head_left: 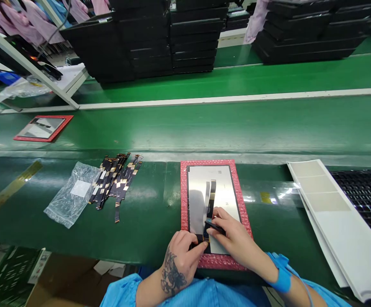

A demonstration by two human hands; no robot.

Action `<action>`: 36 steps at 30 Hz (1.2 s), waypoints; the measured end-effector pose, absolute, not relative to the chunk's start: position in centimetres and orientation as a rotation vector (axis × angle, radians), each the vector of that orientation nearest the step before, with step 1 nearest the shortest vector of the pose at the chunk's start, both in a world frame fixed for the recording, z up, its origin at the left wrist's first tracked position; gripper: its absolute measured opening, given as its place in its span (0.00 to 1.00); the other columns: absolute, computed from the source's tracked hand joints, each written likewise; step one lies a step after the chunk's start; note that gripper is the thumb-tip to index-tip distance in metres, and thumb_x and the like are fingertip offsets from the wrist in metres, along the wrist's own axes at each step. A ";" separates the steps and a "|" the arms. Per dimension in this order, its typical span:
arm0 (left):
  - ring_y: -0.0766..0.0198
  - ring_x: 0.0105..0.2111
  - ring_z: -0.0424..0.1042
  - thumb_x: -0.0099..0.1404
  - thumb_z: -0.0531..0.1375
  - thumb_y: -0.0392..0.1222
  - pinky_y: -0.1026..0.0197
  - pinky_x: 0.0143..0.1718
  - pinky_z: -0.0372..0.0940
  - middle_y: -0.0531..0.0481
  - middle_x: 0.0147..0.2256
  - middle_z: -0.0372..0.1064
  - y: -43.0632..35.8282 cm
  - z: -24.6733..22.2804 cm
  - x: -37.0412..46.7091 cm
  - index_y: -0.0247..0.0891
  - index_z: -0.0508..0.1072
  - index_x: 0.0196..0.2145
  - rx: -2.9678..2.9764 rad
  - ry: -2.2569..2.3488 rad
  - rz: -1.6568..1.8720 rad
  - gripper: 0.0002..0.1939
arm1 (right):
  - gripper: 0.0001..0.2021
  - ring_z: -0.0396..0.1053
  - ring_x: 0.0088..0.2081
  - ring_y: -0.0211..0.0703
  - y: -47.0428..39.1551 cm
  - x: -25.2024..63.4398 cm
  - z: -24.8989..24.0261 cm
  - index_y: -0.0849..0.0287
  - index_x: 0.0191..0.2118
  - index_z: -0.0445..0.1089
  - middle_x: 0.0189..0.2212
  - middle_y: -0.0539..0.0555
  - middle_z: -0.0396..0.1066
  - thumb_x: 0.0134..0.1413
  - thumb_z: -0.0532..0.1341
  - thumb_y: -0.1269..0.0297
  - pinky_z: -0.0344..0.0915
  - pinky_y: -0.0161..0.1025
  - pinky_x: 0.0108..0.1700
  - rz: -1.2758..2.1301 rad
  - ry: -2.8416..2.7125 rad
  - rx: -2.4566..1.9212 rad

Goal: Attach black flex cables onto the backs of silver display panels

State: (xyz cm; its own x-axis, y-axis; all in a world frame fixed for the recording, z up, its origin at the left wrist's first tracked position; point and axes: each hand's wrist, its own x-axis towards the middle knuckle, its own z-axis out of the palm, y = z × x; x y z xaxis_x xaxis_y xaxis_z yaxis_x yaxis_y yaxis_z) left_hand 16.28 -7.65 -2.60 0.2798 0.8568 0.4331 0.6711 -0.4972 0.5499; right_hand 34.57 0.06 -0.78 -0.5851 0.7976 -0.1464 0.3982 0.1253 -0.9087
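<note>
A silvery display panel (225,181) lies on a pink bubble-wrap sheet (242,209) in front of me. A dark flex cable (212,192) runs lengthwise over the panel. My left hand (182,256) rests at the panel's lower left edge, its thumb and fingertips pressed on the dark connector area at the cable's lower end. In my right hand (233,238) is a black pen-like tool (216,227), pinched between the fingers, with its tip on the cable just above my left fingertips. What lies under my left fingertips is hidden.
Left of the panel are a pile of flex cables (111,179) and a clear plastic bag (73,196). White sheets (342,213) and a black tray (364,196) lie right. Another panel (44,128) sits far left; black tray stacks (153,38) stand behind.
</note>
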 end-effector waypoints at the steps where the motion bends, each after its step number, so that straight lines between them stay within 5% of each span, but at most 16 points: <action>1: 0.64 0.32 0.59 0.69 0.49 0.34 0.62 0.32 0.56 0.47 0.30 0.62 -7.7 -2.8 16.3 0.36 0.74 0.41 2.277 1.416 1.035 0.14 | 0.09 0.63 0.36 0.44 0.0 34.6 -0.7 0.60 0.27 0.58 0.37 0.55 0.59 0.58 0.52 0.67 0.59 0.40 0.38 1.453 -2.036 -1.159; 36: 0.64 0.32 0.60 0.68 0.51 0.33 0.63 0.31 0.59 0.47 0.31 0.63 -7.3 -1.7 16.0 0.36 0.74 0.41 2.318 1.393 0.979 0.13 | 0.09 0.63 0.37 0.44 0.2 34.5 -0.8 0.60 0.26 0.58 0.38 0.55 0.60 0.58 0.52 0.69 0.60 0.40 0.38 1.403 -2.096 -1.171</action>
